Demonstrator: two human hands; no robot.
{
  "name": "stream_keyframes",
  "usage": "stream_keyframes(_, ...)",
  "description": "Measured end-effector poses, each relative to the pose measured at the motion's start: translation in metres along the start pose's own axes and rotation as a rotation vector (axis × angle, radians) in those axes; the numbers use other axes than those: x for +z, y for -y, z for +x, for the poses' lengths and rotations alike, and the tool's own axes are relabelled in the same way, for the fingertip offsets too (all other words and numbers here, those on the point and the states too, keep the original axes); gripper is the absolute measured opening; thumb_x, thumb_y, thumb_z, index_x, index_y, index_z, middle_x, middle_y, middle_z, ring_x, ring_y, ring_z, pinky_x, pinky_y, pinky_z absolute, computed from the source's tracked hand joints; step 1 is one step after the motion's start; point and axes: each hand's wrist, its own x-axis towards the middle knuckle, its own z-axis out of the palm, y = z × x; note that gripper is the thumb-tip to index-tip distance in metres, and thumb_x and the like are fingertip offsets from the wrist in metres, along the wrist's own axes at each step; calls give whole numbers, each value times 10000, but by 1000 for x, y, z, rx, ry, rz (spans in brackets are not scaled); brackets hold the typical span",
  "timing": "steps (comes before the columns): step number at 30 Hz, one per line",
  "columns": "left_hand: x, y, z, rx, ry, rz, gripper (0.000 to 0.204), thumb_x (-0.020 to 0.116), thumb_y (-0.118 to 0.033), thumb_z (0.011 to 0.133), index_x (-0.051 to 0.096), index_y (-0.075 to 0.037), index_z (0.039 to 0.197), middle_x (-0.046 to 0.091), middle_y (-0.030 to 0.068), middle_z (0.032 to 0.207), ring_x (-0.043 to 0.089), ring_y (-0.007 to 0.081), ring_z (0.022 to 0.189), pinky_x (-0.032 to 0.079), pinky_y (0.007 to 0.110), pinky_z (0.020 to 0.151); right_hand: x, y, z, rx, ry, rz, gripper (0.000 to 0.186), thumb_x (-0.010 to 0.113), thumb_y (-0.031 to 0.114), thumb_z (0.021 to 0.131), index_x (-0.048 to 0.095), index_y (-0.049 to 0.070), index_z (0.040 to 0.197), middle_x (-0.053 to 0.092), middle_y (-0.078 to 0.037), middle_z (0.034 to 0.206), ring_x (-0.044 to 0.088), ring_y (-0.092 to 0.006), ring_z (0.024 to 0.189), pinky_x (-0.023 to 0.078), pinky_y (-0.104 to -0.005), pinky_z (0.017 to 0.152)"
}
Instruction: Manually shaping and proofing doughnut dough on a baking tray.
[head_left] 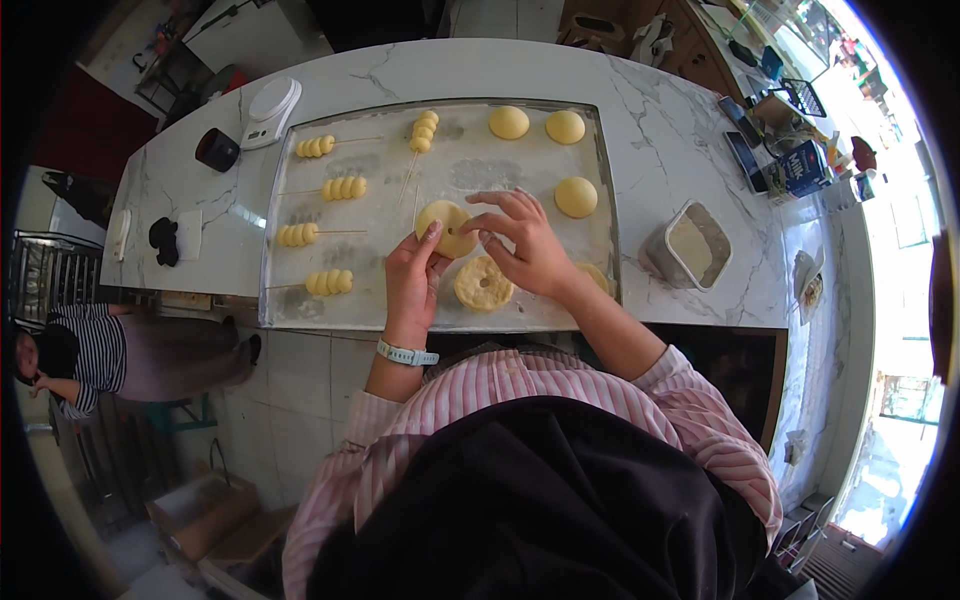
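Note:
My left hand [408,280] holds a pale yellow dough ring [436,213] above the tray, thumb on its face and fingers beneath. A small hole shows in the ring. My right hand [525,245] grips its right side, index fingertip by the hole and the other fingers raised. Just below lies a second, bumpy dough ring [468,292]. Another dough piece [594,272] is partly hidden behind my right forearm. Three smooth dough balls, one being the ball [575,198], sit on the tray's right. Several coiled dough pieces on sticks, such as the skewer [345,188], lie on its left.
The floured tray [603,150] rests on a marble-patterned counter [660,120]. A white scale [270,112] and dark cup [217,150] stand at left. On the right are a rectangular tin [690,245] and a blue carton [798,170]. Another person [130,355] is at far left.

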Motion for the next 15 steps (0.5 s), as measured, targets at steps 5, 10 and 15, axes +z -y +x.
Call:
stream_keyframes(5,18,9,4,43,30,72,259,653,-97,794,579,27,1009,605,77,937,601,133,815,509,245,719,-6,9,-10,20,-101,-158,221,537,80,742,613,89,950,498,-107,1174,440,-303,1087,269,-440,972)
stream_keyframes(10,33,20,7,168,23,120,271,667,-69,779,575,25,1016,604,75,946,601,130,811,520,245,702,-6,9,-22,87,-128,-329,278,542,160,751,601,101,1016,440,-119,1233,380,-314,1153,223,-475,984)
stream_keyframes(15,47,10,10,129,151,283,321,665,-79,785,543,29,1061,602,79,964,583,120,867,479,234,762,-18,12,-27,78,-111,-224,313,536,122,739,561,69,1046,365,-142,1305,325,-325,1198,200,-452,1001)
